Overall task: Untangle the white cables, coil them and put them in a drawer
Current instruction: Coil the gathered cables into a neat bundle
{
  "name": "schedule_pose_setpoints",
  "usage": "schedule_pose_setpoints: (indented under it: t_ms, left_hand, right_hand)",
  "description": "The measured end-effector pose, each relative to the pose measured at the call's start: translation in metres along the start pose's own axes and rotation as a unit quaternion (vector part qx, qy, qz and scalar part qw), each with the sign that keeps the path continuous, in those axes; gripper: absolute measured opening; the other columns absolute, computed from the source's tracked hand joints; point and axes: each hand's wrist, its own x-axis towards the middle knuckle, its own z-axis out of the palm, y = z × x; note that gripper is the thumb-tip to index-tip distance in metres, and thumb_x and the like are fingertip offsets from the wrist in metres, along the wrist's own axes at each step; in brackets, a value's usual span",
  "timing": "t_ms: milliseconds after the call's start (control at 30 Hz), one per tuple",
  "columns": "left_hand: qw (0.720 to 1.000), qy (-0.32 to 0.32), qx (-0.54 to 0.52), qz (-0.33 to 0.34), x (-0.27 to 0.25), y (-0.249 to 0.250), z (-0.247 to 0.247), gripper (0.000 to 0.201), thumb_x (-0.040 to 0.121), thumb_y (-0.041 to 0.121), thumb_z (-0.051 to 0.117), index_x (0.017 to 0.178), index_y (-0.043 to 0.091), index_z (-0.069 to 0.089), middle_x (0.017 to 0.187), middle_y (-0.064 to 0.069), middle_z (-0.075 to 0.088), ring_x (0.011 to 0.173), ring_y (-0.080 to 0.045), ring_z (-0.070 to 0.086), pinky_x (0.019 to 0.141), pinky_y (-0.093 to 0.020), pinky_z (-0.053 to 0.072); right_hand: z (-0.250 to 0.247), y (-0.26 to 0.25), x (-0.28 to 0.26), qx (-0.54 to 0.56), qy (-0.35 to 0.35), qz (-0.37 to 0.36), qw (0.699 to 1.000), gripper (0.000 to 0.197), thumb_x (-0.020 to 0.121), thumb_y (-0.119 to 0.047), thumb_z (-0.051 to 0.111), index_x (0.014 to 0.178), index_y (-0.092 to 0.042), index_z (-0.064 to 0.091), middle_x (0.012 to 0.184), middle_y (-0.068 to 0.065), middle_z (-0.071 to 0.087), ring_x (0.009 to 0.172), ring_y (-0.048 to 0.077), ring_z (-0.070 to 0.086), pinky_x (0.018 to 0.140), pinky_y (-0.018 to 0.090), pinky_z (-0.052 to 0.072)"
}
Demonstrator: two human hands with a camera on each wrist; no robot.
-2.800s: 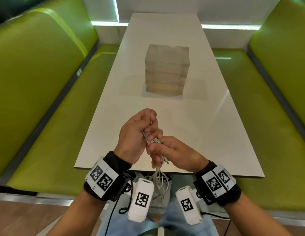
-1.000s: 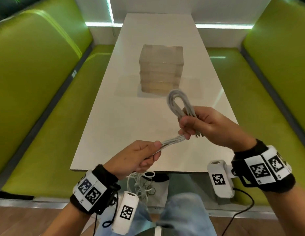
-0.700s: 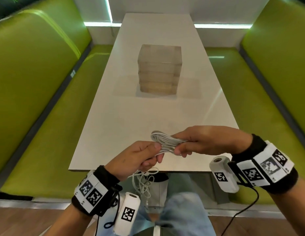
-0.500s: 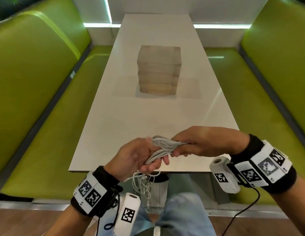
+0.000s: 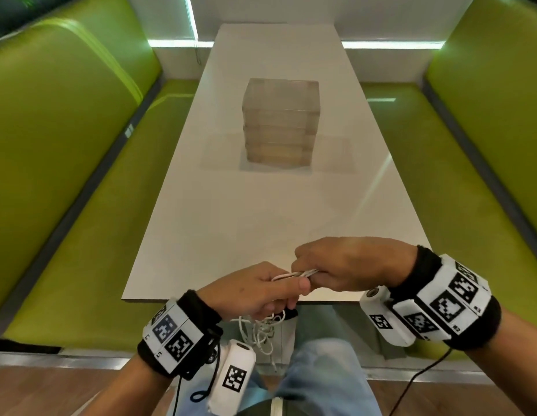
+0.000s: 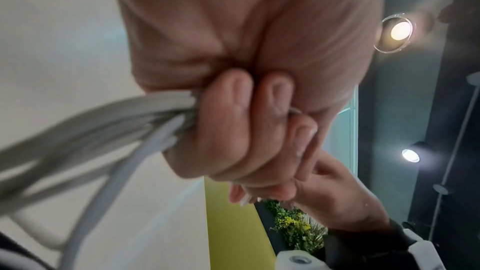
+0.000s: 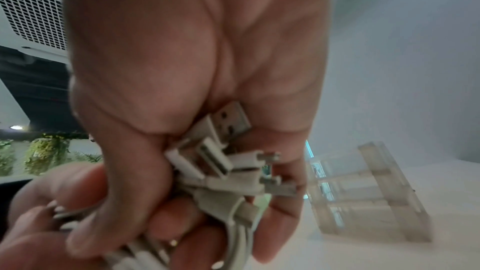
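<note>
Both hands meet over the near edge of the white table (image 5: 276, 205), each gripping the bundle of white cables (image 5: 294, 274). My left hand (image 5: 261, 292) has its fingers curled round the strands (image 6: 116, 122), and a loose tangle (image 5: 261, 328) hangs below it toward my lap. My right hand (image 5: 336, 265) clasps the coiled part, with several USB plugs (image 7: 228, 151) bunched in its palm. The clear stack of drawers (image 5: 280, 120) stands mid-table, all drawers closed, also seen at the right as the drawers (image 7: 363, 192) in the right wrist view.
Green padded benches (image 5: 66, 175) line both sides of the table, the right bench (image 5: 471, 190) as close as the left. My knees in jeans (image 5: 318, 379) are under the table's near edge. Wooden floor shows below.
The right hand swung the coil from raised over the table down to the left hand. Both hands now close together round the bundle near the table's edge.
</note>
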Motion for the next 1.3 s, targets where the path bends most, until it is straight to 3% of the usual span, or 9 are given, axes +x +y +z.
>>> schedule_pose_setpoints:
  t_ms: [233, 367, 500, 633, 900, 1033, 1133, 1233, 1300]
  left_hand:
    - [0.999, -0.025, -0.023, 0.021, -0.005, 0.0, -0.003, 0.03, 0.094, 0.041, 0.047, 0.078, 0.023, 0.065, 0.06, 0.012, 0.047, 0.046, -0.004, 0.028, 0.043, -0.016, 0.02]
    - [0.999, -0.015, -0.023, 0.039, -0.006, -0.001, -0.002, 0.042, 0.095, 0.044, 0.046, 0.067, 0.016, 0.059, 0.048, 0.01, 0.035, 0.044, -0.01, 0.022, 0.045, -0.023, 0.016]
    - [0.998, -0.01, -0.034, 0.047, -0.007, -0.005, 0.0, 0.046, 0.093, 0.045, 0.045, 0.064, 0.011, 0.055, 0.046, 0.007, 0.029, 0.042, -0.01, 0.02, 0.045, -0.023, 0.016]
    - [0.997, -0.014, -0.046, 0.06, -0.007, -0.006, -0.001, 0.044, 0.093, 0.043, 0.044, 0.064, 0.012, 0.056, 0.045, 0.008, 0.031, 0.041, -0.008, 0.021, 0.044, -0.021, 0.016]
    - [0.996, -0.024, -0.054, 0.065, -0.004, -0.01, -0.002, 0.045, 0.093, 0.045, 0.044, 0.062, 0.013, 0.056, 0.045, 0.005, 0.03, 0.041, -0.009, 0.021, 0.045, -0.023, 0.016]
    - [0.996, 0.0, -0.025, 0.09, 0.001, -0.011, -0.005, 0.06, 0.084, 0.068, 0.045, 0.074, 0.012, 0.065, 0.05, -0.01, 0.04, 0.04, -0.011, 0.032, 0.044, -0.021, 0.028]
    - [0.99, 0.0, -0.076, 0.121, 0.004, -0.019, -0.01, 0.085, 0.074, 0.08, 0.038, 0.099, 0.004, 0.065, 0.057, -0.004, 0.055, 0.053, -0.018, 0.059, 0.059, -0.027, 0.05]
    - [0.983, 0.033, -0.051, 0.172, 0.006, -0.03, -0.014, 0.056, 0.086, 0.062, 0.049, 0.086, 0.008, 0.062, 0.06, -0.005, 0.055, 0.08, -0.026, 0.07, 0.091, -0.046, 0.05]
    - [0.979, 0.081, -0.041, 0.183, 0.01, -0.032, -0.015, 0.035, 0.096, 0.037, 0.048, 0.079, 0.006, 0.052, 0.059, 0.004, 0.053, 0.082, -0.024, 0.07, 0.096, -0.052, 0.046]
  right_hand:
    - [0.016, 0.005, -0.002, -0.05, 0.11, -0.076, 0.99, 0.026, 0.092, -0.039, 0.05, 0.088, -0.021, 0.068, 0.106, 0.003, 0.05, 0.093, 0.014, 0.041, 0.083, 0.027, 0.036]
    - [0.006, 0.002, -0.003, 0.185, -0.035, -0.03, 0.982, 0.017, 0.09, -0.026, 0.061, 0.096, -0.011, 0.063, 0.081, -0.005, 0.061, 0.073, 0.001, 0.053, 0.071, 0.017, 0.041]
    - [0.007, 0.002, -0.005, 0.319, -0.09, -0.01, 0.943, 0.028, 0.093, -0.022, 0.057, 0.109, 0.001, 0.058, 0.073, 0.003, 0.06, 0.066, 0.02, 0.059, 0.066, 0.032, 0.051]
    - [0.012, 0.0, -0.004, 0.335, -0.064, -0.005, 0.94, 0.035, 0.095, -0.023, 0.053, 0.109, 0.009, 0.055, 0.063, 0.002, 0.051, 0.052, 0.016, 0.05, 0.05, 0.022, 0.045]
    - [0.015, 0.001, -0.002, 0.338, -0.061, 0.0, 0.939, 0.041, 0.091, -0.033, 0.053, 0.107, 0.004, 0.059, 0.058, -0.001, 0.048, 0.048, 0.011, 0.045, 0.047, 0.02, 0.037]
    - [0.004, 0.0, -0.004, 0.322, -0.048, -0.011, 0.946, 0.024, 0.096, -0.024, 0.052, 0.099, -0.003, 0.064, 0.054, -0.011, 0.049, 0.045, 0.007, 0.043, 0.047, 0.025, 0.035]
    - [-0.012, 0.003, -0.009, 0.301, -0.002, -0.005, 0.954, 0.025, 0.095, -0.023, 0.053, 0.091, 0.0, 0.062, 0.058, -0.001, 0.047, 0.047, 0.013, 0.041, 0.046, 0.025, 0.036]
    - [-0.027, 0.012, -0.019, 0.319, 0.066, 0.025, 0.945, 0.026, 0.092, -0.024, 0.056, 0.081, 0.0, 0.057, 0.055, -0.004, 0.047, 0.047, 0.013, 0.04, 0.043, 0.02, 0.035]
    - [-0.031, 0.017, -0.022, 0.324, 0.095, 0.036, 0.94, 0.026, 0.091, -0.026, 0.056, 0.077, -0.005, 0.055, 0.055, -0.003, 0.047, 0.047, 0.014, 0.04, 0.043, 0.022, 0.034]
